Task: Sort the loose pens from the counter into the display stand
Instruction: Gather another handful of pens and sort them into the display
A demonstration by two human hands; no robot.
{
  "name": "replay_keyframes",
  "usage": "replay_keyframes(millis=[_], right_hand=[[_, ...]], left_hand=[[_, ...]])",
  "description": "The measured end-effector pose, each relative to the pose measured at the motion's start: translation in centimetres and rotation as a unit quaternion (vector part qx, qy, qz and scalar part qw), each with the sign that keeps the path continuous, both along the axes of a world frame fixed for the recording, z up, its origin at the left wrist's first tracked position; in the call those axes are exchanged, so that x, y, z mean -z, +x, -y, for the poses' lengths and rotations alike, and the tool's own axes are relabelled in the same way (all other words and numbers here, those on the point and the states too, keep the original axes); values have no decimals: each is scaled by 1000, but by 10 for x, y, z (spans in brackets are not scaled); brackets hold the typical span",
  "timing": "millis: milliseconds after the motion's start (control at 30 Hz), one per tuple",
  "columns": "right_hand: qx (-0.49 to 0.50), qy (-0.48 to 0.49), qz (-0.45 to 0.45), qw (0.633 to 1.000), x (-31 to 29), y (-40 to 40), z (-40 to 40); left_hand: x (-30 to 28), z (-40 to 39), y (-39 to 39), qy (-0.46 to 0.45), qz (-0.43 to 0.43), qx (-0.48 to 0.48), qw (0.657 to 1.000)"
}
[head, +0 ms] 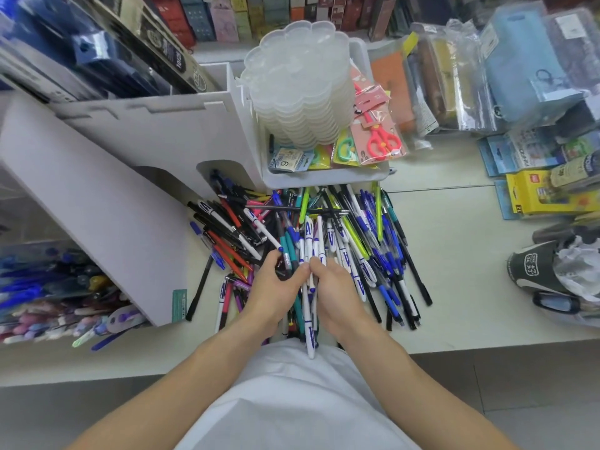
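Note:
A big heap of loose pens (350, 235), black, blue, red, white and yellow-green, covers the counter (454, 287) in front of me. Both hands meet at the heap's near side around a small bundle of white pens with blue caps (308, 254) that points away from me. My left hand (272, 293) grips the bundle from the left, fingers curled round it. My right hand (334, 297) pinches the same bundle from the right. One white pen (310, 339) hangs down past the counter edge. The white display stand (107, 196) rises at left, with sorted pens (48, 287) in its lower trays.
A white bin (324, 180) behind the heap holds stacked clear plastic lids (302, 89) and packaged scissors (380, 138). Bagged pouches (470, 82) and boxed goods (539, 196) fill the right side. A dark shoe (535, 271) lies at far right. Shelved stock lines the back.

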State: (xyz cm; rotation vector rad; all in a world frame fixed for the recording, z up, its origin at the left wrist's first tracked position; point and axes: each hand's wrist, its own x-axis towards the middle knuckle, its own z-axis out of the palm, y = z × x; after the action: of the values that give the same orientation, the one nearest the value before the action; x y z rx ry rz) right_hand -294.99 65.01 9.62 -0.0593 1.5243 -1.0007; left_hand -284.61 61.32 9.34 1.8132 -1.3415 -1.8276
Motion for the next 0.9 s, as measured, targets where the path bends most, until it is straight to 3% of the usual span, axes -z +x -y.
replay_keyframes(millis=[267, 533, 733, 900], right_hand=[[-118, 5, -72, 990, -4, -2, -12], [-126, -2, -73, 989, 6, -3, -27], [-146, -37, -149, 977, 2, 5, -28], [-182, -27, -154, 971, -4, 5, -25]], left_hand=[[3, -4, 1, 59, -6, -86, 994], [1, -7, 7, -42, 17, -81, 996], [3, -8, 6, -2, 26, -214, 977], [-2, -3, 5, 52, -11, -239, 970]])
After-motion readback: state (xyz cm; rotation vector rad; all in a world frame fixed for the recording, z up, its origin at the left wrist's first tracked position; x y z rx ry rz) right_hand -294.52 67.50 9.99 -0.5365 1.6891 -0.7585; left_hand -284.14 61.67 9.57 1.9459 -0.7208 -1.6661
